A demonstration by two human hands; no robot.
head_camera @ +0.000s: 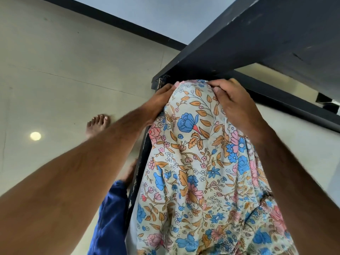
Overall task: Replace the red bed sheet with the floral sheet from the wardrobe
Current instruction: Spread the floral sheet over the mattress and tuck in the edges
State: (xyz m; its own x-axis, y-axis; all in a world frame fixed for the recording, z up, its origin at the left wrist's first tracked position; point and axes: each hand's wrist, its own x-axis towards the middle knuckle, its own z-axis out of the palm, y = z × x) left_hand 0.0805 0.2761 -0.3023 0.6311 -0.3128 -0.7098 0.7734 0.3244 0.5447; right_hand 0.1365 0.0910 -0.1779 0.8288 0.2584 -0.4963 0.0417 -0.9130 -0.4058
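- My view looks steeply down a mattress corner wrapped in the floral sheet (198, 162): pale cloth with blue, pink and orange flowers, creased and bunched toward the bottom of frame.
- The sheet is pulled over the far corner, where it meets the dark bed frame (239, 39), a wide black board running diagonally across the top right.
- Left hand (158, 102) lies along the left side of the wrapped corner, flat against the cloth. Its fingertips go behind the fabric edge, so I cannot tell whether they are curled on the sheet or just pressing.
- Right hand (237, 102) sits on top of the corner at the right, fingers bent over the cloth with the thumb pointing left; it grips a fold of the sheet at the very tip.
- Both forearms reach in from the lower edges of frame, one on each side of the sheet.
- A black rail (139, 168) of the frame shows just left of the sheet.
- Bare foot (98, 124) stands on the pale tiled floor (55, 61) to the left, well apart from the bed; a second foot is partly hidden by the rail.
- Blue trouser leg (110, 218) at bottom centre, beside the rail.
- Round light reflection (35, 136) on the floor near the foot.
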